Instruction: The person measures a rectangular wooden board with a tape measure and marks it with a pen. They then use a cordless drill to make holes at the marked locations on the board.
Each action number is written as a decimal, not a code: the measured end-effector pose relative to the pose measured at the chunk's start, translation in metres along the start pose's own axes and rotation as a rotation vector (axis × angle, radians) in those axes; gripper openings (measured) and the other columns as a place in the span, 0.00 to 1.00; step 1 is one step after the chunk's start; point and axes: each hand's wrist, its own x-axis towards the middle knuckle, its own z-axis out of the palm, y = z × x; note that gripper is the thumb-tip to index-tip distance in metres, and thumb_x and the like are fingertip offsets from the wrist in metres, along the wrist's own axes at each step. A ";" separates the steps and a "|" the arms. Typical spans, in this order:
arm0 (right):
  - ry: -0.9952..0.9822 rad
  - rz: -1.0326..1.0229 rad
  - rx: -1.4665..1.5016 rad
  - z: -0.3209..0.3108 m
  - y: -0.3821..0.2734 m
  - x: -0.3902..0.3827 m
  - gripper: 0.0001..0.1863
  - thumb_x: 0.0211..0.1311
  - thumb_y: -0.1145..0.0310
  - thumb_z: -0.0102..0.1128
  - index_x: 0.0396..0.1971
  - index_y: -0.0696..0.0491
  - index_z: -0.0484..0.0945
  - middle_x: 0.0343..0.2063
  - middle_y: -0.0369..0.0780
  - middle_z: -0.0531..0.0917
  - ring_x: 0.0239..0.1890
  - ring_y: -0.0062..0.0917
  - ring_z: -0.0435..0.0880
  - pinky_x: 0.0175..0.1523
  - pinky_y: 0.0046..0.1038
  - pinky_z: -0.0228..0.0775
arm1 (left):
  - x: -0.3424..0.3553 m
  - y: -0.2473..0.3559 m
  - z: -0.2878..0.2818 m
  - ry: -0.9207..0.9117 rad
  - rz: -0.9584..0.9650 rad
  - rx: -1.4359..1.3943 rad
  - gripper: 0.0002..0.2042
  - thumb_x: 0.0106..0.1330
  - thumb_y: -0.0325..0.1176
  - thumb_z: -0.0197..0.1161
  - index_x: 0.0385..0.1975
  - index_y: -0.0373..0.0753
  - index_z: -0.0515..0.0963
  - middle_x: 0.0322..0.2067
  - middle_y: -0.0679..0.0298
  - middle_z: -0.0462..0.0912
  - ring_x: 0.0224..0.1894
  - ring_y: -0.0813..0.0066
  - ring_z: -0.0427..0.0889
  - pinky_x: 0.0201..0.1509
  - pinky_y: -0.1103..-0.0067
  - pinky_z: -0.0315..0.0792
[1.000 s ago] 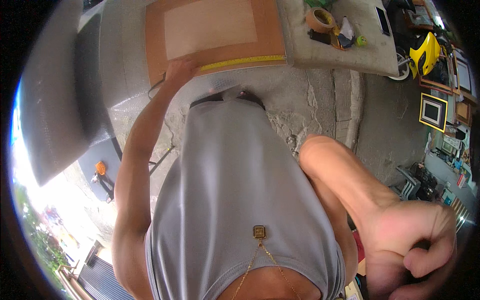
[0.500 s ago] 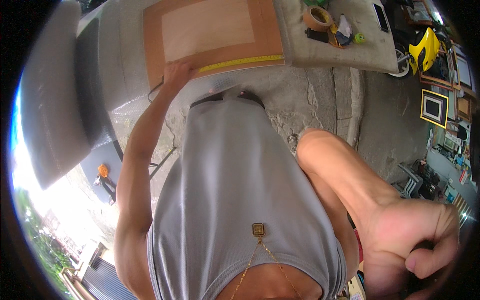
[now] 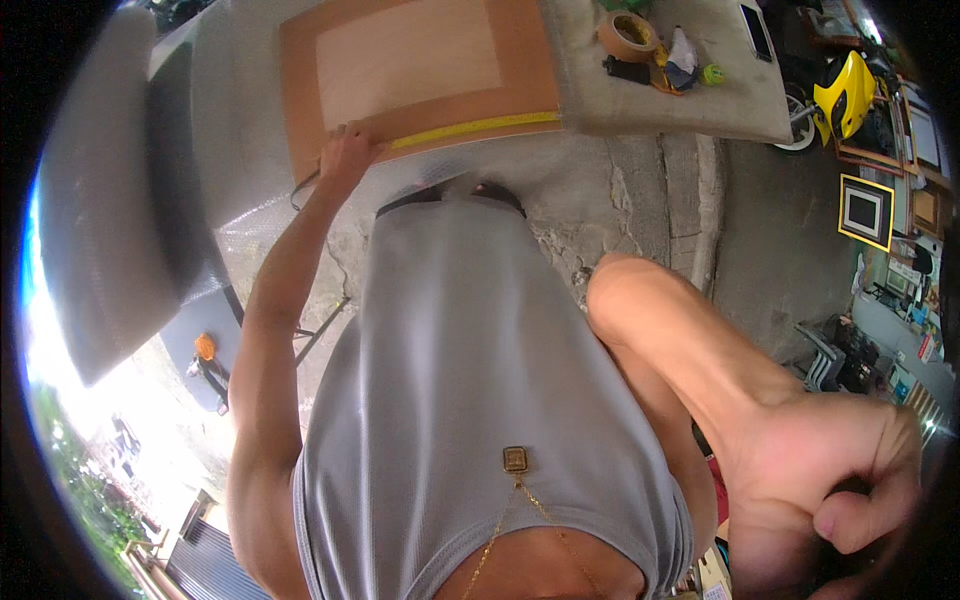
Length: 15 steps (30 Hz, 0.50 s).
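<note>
The yellow measuring tape (image 3: 475, 127) is laid along the near edge of the brown-bordered panel (image 3: 410, 60), its long axis running left to right. Its left end is gripped in the bent fingers of the left hand (image 3: 350, 152) (the nearer one), with the strip extended rightward. The right hand (image 3: 830, 470) is raised well apart, fingers curled; whether anything is held cannot be told. Farther right, a brown roll (image 3: 617, 42) is seen.

Our left arm (image 3: 285, 295) reaches forward, left hand (image 3: 348, 155) curled at the table's (image 3: 640, 112) near edge; our right hand (image 3: 815, 455) is raised, fingers (image 3: 868, 520) curled.
</note>
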 end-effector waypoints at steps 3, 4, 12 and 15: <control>-0.006 -0.011 -0.016 0.000 -0.001 0.002 0.05 0.59 0.64 0.58 0.32 0.45 0.72 0.14 0.26 0.67 0.15 0.10 0.61 0.18 0.15 0.48 | -0.003 0.002 -0.001 0.035 0.032 -0.058 0.16 0.58 0.47 0.60 0.36 0.41 0.80 0.39 0.58 0.76 0.46 0.57 0.75 0.50 0.65 0.71; 0.001 -0.012 -0.017 0.000 -0.001 0.001 0.05 0.59 0.64 0.58 0.32 0.45 0.72 0.14 0.26 0.67 0.15 0.09 0.61 0.18 0.15 0.48 | -0.005 0.000 -0.001 0.054 0.059 -0.065 0.15 0.58 0.46 0.60 0.36 0.41 0.80 0.40 0.58 0.76 0.47 0.57 0.75 0.50 0.65 0.71; 0.033 -0.026 -0.022 -0.003 -0.001 0.003 0.05 0.59 0.63 0.58 0.34 0.45 0.73 0.14 0.24 0.67 0.15 0.07 0.61 0.18 0.14 0.47 | -0.002 -0.019 0.014 0.105 0.225 -0.114 0.09 0.56 0.37 0.61 0.33 0.42 0.81 0.41 0.60 0.76 0.45 0.58 0.76 0.46 0.66 0.74; 0.036 -0.033 -0.031 0.000 -0.003 0.003 0.05 0.59 0.63 0.58 0.34 0.45 0.74 0.14 0.24 0.67 0.15 0.07 0.61 0.18 0.13 0.47 | -0.002 -0.018 0.011 0.116 0.254 -0.118 0.08 0.55 0.36 0.61 0.32 0.41 0.81 0.42 0.60 0.76 0.45 0.58 0.76 0.46 0.66 0.74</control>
